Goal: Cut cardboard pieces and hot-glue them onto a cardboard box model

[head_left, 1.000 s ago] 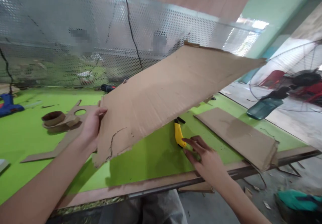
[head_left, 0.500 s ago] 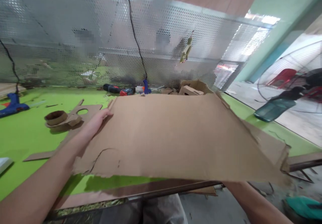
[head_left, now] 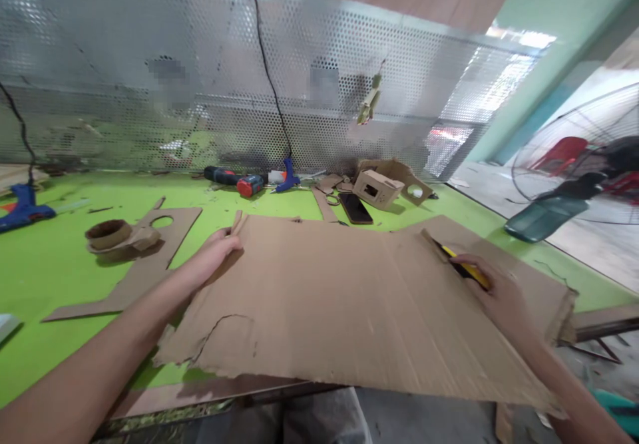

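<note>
A large sheet of brown cardboard [head_left: 329, 297] lies in front of me, its near edge past the table's front edge. My left hand [head_left: 222, 247] grips the sheet's far left corner, where a narrow strip of cardboard stands up. In my right hand [head_left: 494, 287] is a yellow and black utility knife [head_left: 464, 267], over the right side of the sheet beside a raised cardboard flap [head_left: 434, 244]. Whether its blade touches the cardboard I cannot tell. A curved dark line is drawn near the sheet's lower left corner. Another cardboard piece [head_left: 529, 271] lies under the right side.
On the green table [head_left: 44, 271] are a cut cardboard piece with a ring [head_left: 110, 233], a phone [head_left: 355, 208], a small cardboard box [head_left: 378, 189], a drill [head_left: 237, 181] and blue glue guns [head_left: 288, 176]. A bottle [head_left: 546, 214] lies right, before a fan [head_left: 589, 151].
The sheet has come down and toward me, uncovering the phone and small box behind it. My right hand has come from beneath the sheet to above it, now showing the knife.
</note>
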`<state>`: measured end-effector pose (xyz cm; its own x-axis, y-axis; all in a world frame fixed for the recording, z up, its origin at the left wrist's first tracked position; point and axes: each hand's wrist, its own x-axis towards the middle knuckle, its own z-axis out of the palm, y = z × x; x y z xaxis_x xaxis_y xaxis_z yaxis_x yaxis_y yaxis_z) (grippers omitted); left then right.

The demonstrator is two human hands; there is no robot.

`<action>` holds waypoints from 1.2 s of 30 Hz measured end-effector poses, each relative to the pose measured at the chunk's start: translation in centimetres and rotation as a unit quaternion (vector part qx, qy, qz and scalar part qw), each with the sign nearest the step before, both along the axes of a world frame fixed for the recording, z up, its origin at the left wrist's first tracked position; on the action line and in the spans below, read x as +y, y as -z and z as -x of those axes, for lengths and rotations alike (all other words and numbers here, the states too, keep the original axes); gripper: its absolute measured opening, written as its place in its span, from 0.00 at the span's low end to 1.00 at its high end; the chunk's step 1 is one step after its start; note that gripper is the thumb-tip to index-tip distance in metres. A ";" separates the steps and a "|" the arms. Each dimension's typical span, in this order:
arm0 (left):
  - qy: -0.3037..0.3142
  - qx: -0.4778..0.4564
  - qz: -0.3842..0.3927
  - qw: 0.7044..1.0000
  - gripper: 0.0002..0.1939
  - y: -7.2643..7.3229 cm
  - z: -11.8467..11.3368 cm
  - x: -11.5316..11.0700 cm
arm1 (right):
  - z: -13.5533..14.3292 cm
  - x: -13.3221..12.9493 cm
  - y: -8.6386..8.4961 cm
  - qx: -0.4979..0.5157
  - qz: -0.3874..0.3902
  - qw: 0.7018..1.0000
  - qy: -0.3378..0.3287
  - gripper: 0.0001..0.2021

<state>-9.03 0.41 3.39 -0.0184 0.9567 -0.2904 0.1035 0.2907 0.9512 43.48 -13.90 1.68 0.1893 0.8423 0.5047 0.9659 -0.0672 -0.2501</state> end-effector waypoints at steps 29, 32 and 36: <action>0.228 0.687 -0.128 0.678 0.32 -1.3 0.8 -8.2 | 4.9 -3.3 1.4 -0.021 0.110 0.973 -0.202 0.35; 0.225 0.698 -0.211 0.646 0.30 -0.6 0.1 -9.4 | 4.9 -3.2 1.0 -0.036 0.134 0.967 -0.212 0.34; 0.334 0.568 -0.293 0.693 0.36 1.4 -0.6 -9.1 | 5.5 -2.4 0.7 -0.051 0.152 0.962 -0.220 0.32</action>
<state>-8.46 -8.71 2.00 0.5873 0.8093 -0.0091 0.8072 -0.5849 0.0798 37.98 -16.26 1.00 -0.2565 0.9414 0.2191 0.9361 0.2984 -0.1862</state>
